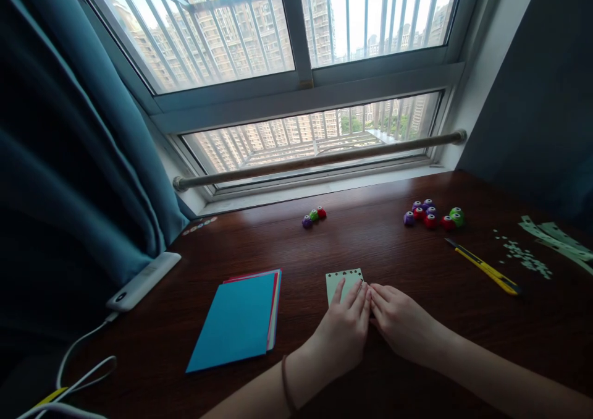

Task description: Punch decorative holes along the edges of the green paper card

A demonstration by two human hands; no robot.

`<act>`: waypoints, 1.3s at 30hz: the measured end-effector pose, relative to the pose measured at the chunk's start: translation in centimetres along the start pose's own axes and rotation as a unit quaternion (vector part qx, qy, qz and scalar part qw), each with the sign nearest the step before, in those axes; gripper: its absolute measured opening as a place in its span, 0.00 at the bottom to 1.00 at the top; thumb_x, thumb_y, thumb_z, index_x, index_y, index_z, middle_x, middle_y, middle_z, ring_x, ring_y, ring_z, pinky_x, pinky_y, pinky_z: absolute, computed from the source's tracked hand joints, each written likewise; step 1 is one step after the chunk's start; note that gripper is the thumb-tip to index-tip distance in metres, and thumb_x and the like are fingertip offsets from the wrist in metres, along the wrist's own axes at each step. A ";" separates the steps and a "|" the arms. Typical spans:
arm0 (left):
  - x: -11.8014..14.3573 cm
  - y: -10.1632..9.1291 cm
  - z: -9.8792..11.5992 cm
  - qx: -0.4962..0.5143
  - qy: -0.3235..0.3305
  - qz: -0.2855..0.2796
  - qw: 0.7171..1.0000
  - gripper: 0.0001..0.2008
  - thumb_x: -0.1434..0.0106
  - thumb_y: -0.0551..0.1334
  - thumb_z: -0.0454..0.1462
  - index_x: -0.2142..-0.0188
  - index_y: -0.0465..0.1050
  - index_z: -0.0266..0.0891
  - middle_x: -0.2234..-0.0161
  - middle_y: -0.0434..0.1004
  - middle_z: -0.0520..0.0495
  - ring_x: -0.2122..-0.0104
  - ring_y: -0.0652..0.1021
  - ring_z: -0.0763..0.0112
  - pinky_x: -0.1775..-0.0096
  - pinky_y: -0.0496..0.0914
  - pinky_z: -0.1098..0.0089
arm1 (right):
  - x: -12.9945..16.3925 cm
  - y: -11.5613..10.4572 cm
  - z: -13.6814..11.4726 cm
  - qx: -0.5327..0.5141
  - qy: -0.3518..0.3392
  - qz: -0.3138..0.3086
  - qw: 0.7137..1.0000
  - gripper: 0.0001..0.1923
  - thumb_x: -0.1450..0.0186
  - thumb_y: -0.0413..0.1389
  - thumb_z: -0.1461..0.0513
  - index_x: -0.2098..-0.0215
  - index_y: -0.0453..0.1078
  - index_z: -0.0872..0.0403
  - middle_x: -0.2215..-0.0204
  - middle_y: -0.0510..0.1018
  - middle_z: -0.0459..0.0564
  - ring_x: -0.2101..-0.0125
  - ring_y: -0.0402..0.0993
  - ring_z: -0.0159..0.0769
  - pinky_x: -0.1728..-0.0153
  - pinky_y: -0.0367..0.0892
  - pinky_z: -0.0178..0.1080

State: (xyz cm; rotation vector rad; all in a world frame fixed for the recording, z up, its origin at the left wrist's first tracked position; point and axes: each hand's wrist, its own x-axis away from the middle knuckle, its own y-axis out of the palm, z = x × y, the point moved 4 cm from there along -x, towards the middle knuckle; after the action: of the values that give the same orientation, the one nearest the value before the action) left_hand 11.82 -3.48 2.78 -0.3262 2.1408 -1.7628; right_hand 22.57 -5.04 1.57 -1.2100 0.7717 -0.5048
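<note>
A light green sheet of paper [345, 277] lies on the dark wooden table, with a row of small cut-out shapes along its top edge. My left hand [345, 320] covers its lower part, fingers pressed on the sheet near its right edge. My right hand [402, 320] is closed at that same edge, its fingertips meeting those of my left hand. Whatever sits between the fingertips is hidden. Beyond the paper are three small craft punches [314, 215] in purple, green and red.
More coloured punches [430, 221] cluster at the back right. A yellow utility knife [484, 267] lies right of my hands, near green paper bits [527, 258] and strips [558, 237]. At left are stacked coloured sheets [236, 323] and a white device [143, 281] with a cable.
</note>
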 end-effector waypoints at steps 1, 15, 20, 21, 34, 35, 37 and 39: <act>0.0 -0.1 -0.1 0.003 0.001 -0.002 1.000 0.27 0.38 0.48 0.39 0.43 0.53 0.21 0.41 0.53 0.32 0.41 0.53 0.50 0.43 0.41 0.49 | -0.1 0.0 0.0 -0.002 -0.005 -0.010 1.000 0.18 0.46 0.52 0.67 0.59 0.71 0.68 0.61 0.74 0.66 0.58 0.66 0.49 0.58 0.63 0.46; -0.1 -0.5 -0.2 0.016 -0.003 0.004 1.000 0.27 0.38 0.48 0.39 0.43 0.55 0.23 0.43 0.57 0.32 0.42 0.57 0.50 0.43 0.38 0.48 | -0.7 -0.2 -0.2 0.009 -0.010 -0.042 0.999 0.15 0.50 0.53 0.67 0.64 0.73 0.66 0.65 0.74 0.65 0.65 0.67 0.46 0.63 0.63 0.45; -0.1 -0.5 -0.2 0.011 -0.005 0.009 1.000 0.27 0.38 0.49 0.39 0.43 0.54 0.22 0.43 0.57 0.31 0.43 0.57 0.51 0.42 0.38 0.49 | -0.8 0.4 -0.4 0.050 -0.022 -0.024 0.998 0.13 0.49 0.53 0.69 0.65 0.73 0.66 0.65 0.75 0.64 0.66 0.69 0.47 0.65 0.64 0.44; -0.1 -0.5 -0.2 0.008 -0.006 0.008 1.000 0.27 0.39 0.49 0.39 0.43 0.55 0.22 0.43 0.57 0.31 0.43 0.57 0.51 0.42 0.38 0.49 | -0.8 0.6 -0.4 0.061 -0.026 -0.014 0.998 0.13 0.48 0.53 0.70 0.65 0.73 0.66 0.66 0.76 0.64 0.66 0.69 0.46 0.65 0.64 0.44; 0.1 -0.1 0.0 -0.019 -0.008 0.010 1.000 0.27 0.39 0.49 0.38 0.44 0.56 0.21 0.43 0.57 0.31 0.43 0.57 0.51 0.42 0.40 0.50 | -0.6 1.1 -0.4 0.084 -0.034 0.020 0.996 0.14 0.47 0.52 0.73 0.62 0.72 0.69 0.65 0.75 0.65 0.64 0.70 0.48 0.64 0.65 0.46; 0.2 0.0 0.0 -0.023 -0.009 0.011 1.000 0.27 0.38 0.49 0.38 0.44 0.56 0.22 0.43 0.57 0.31 0.42 0.57 0.51 0.42 0.40 0.49 | -0.6 1.1 -0.4 0.078 -0.033 0.020 0.996 0.13 0.46 0.52 0.73 0.63 0.72 0.68 0.65 0.75 0.65 0.64 0.70 0.47 0.64 0.65 0.45; 0.3 0.4 0.0 -0.024 -0.010 0.017 1.000 0.26 0.38 0.48 0.38 0.43 0.55 0.23 0.43 0.57 0.32 0.42 0.57 0.52 0.42 0.41 0.49 | -0.5 1.0 -0.2 0.065 -0.034 0.021 0.997 0.12 0.45 0.51 0.73 0.64 0.72 0.66 0.66 0.75 0.62 0.66 0.69 0.45 0.66 0.65 0.44; 0.4 0.9 -0.1 -0.015 -0.013 0.032 0.999 0.25 0.37 0.48 0.37 0.43 0.54 0.25 0.42 0.56 0.34 0.42 0.57 0.54 0.42 0.43 0.51 | -0.4 0.9 0.0 0.053 -0.031 0.026 0.998 0.11 0.44 0.50 0.73 0.66 0.71 0.64 0.67 0.75 0.60 0.66 0.69 0.44 0.66 0.65 0.43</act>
State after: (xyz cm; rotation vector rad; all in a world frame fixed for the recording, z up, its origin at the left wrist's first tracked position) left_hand 11.40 -3.35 1.88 -0.2825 2.1370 -1.6845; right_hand 22.27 -4.54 0.80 -1.0996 0.7121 -0.4579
